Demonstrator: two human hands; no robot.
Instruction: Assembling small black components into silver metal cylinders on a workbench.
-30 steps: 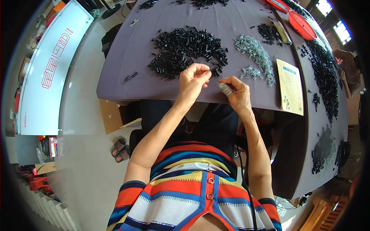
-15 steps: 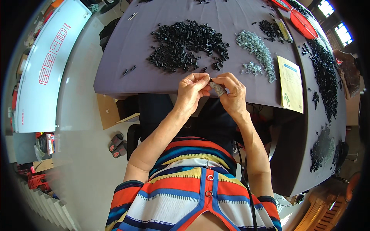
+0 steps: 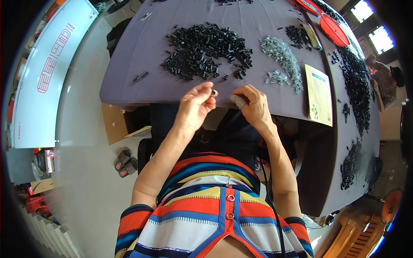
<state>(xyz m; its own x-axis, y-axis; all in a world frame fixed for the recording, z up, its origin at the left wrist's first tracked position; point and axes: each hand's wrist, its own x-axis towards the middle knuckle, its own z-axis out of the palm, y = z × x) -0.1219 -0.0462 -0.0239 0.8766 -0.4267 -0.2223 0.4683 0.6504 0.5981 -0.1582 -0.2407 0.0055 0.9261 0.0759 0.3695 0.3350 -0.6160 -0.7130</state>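
My left hand point(image 3: 194, 106) hovers at the near edge of the purple table point(image 3: 142, 56), pinching a small black part point(image 3: 213, 92) between thumb and fingertips. My right hand point(image 3: 254, 106) is beside it, a short gap apart, cupped around a small clump of grey metal pieces point(image 3: 237, 100). Just beyond both hands lies a big heap of black parts point(image 3: 206, 51). A strip of grey metal pieces point(image 3: 284, 60) lies to the right of that heap.
A yellow paper sheet point(image 3: 319, 94) lies right of my right hand. More black parts point(image 3: 357, 86) run along the table's right side, red trays point(image 3: 333, 26) at the far right. A cardboard box point(image 3: 118, 127) and sandals point(image 3: 124, 161) sit on the floor at left. Another person point(image 3: 385, 79) is at far right.
My hands were joined at the table edge half a second ago; they have drawn slightly apart, the left now holding one black part up at its fingertips. The view shifted slightly.
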